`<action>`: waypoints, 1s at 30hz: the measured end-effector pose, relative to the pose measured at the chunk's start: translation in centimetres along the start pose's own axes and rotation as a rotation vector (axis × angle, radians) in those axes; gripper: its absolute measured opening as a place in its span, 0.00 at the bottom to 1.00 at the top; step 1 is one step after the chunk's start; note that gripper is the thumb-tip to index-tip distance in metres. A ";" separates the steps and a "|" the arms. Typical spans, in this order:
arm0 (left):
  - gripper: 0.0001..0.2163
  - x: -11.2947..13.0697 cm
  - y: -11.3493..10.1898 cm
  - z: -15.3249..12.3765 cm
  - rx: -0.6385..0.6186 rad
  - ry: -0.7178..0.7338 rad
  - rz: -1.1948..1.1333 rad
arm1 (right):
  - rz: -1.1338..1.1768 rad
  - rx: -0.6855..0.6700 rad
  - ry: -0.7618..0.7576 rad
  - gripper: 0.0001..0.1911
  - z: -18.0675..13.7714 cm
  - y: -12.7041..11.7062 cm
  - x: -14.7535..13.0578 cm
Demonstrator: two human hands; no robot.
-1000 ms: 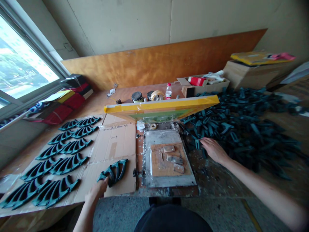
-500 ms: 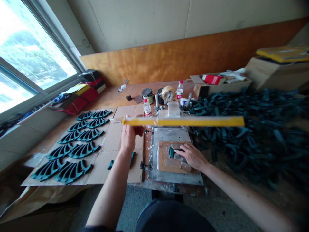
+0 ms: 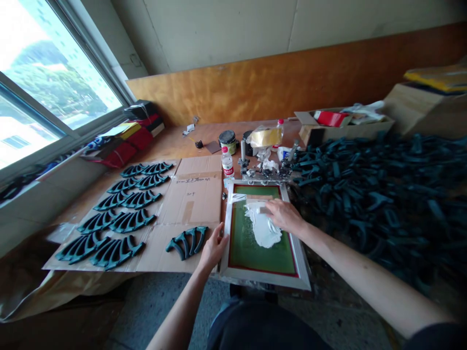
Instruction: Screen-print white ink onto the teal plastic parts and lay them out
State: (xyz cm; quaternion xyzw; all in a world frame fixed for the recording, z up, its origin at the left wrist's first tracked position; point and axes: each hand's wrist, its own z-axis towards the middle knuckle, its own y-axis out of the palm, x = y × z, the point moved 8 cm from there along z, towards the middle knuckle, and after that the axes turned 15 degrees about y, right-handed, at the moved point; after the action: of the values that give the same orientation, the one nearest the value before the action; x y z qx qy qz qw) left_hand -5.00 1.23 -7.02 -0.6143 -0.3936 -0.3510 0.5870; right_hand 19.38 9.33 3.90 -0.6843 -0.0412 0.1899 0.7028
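A screen printing frame [image 3: 226, 228] with a green mesh and a silver rim lies flat over the work spot in front of me. My left hand [image 3: 214, 247] is at its left rim, fingers bent against the edge. White ink [image 3: 268, 234] is spread thickly on the upper middle of the mesh. Over the ink, my right hand [image 3: 286, 216] is closed on a squeegee [image 3: 260, 198], mostly hidden by ink and fingers. On the cardboard left of the frame lie several dark green curved plastic pieces [image 3: 188, 241], side by side.
Rows of the same pieces [image 3: 133, 215] cover the left of the cardboard sheet [image 3: 197, 209]. Hinge clamps [image 3: 268, 172] hold the frame's far end. A bottle [image 3: 227, 163] and a tin [image 3: 227, 141] stand behind. A large heap of dark green parts [image 3: 357, 194] fills the right side.
The screen frame, raised edge-on before, has swung down flat. My left hand came down with it. My right hand left the small piece on the board beneath and is now on the squeegee.
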 end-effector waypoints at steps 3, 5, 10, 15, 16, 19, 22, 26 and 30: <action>0.27 -0.1 -0.2 -0.1 -0.014 0.002 0.001 | 0.044 -0.003 -0.248 0.11 -4.3 0.5 -1.1; 0.26 -0.2 -0.2 -0.2 -0.009 -0.007 -0.008 | 0.089 -0.051 -0.383 0.11 -6.2 0.3 -1.3; 0.27 0.0 0.0 -0.2 0.005 -0.017 -0.090 | 0.180 0.021 -0.326 0.10 -5.7 -0.5 -0.7; 0.30 0.4 0.2 -0.3 -0.001 -0.023 -0.189 | 0.206 0.194 -0.450 0.15 -8.1 -0.1 -1.3; 0.30 0.6 0.2 -0.3 -0.005 -0.027 -0.200 | 0.217 0.154 -0.436 0.13 -7.8 -0.1 -1.1; 0.33 1.9 -0.2 -0.4 -0.028 -0.044 -0.240 | 0.245 0.073 -0.260 0.13 -4.2 -1.4 -0.4; 0.38 4.4 -1.5 -0.5 -0.043 -0.062 -0.281 | 0.168 0.110 -0.019 0.27 0.8 -4.4 0.9; 0.33 9.8 -4.1 0.2 0.000 -0.019 -0.383 | 0.104 0.290 0.208 0.29 3.6 -9.2 5.4; 0.29 16.8 -6.9 3.7 0.147 0.198 -0.542 | 0.208 0.301 0.436 0.20 1.3 -7.6 12.1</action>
State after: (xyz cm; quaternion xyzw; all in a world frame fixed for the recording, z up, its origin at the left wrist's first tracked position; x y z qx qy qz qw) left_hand -3.83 6.14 10.84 -0.4057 -0.5085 -0.5235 0.5503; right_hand 31.72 14.57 8.97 -0.5976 0.2100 0.1131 0.7655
